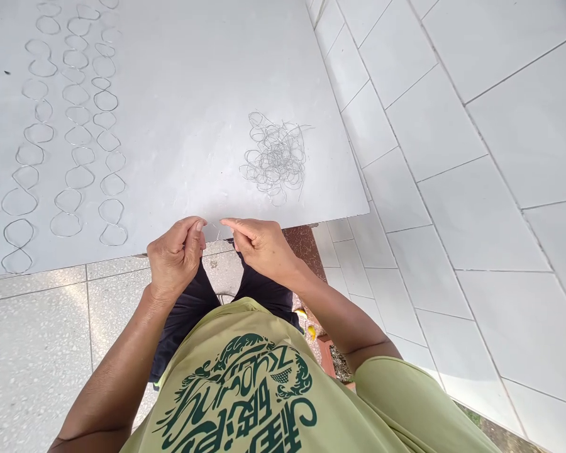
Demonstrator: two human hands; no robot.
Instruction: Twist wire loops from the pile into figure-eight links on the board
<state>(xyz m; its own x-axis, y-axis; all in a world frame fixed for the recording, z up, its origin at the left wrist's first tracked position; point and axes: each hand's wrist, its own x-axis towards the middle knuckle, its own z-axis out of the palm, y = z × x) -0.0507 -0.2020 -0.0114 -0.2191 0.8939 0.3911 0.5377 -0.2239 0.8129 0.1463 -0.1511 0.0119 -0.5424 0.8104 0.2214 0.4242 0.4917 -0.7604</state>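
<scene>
A thin piece of wire [218,231] shows between my two hands at the near edge of the white board. My left hand [177,255] is closed, its thumb and fingertips pinching one side of the wire. Across from it, my right hand [261,245] has its index finger stretched toward the wire and the other fingers curled; its grip is partly hidden. Beyond my right hand lies a tangled pile of wire pieces [277,154]. On the left side, several wire figure-eights [19,236] are laid out in three columns.
The white board [183,126] spans the area before me. A white tiled wall [434,170] runs along its right side. Below are a speckled floor [33,327] and a dark red stone surface [306,248] near the board's right corner.
</scene>
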